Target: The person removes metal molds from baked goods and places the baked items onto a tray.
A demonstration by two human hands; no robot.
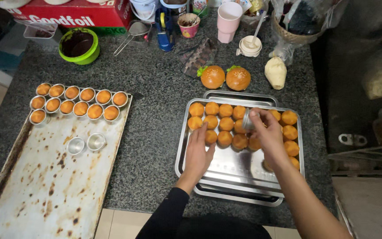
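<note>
A steel tray [239, 170] in front of me holds several small golden-brown cakes [225, 123] in rows. My left hand [198, 152] lies flat in the tray, fingertips touching a cake at the front left of the rows. Over the middle of the rows, my right hand [268, 135] grips a small metal cup mould [248, 122], tilted on its side. To the left lies a large stained baking sheet [54, 186] with several filled metal moulds [80, 108] along its far end and two empty moulds [86, 143] nearer the middle.
The steel tray sits on a second tray [239, 96] on a dark granite counter [155, 132]. Behind it are two sesame buns [225, 77], a pale piping bag [276, 72], a pink cup [228, 17], a green bowl [79, 44], a sieve [135, 32] and a red box [74, 15].
</note>
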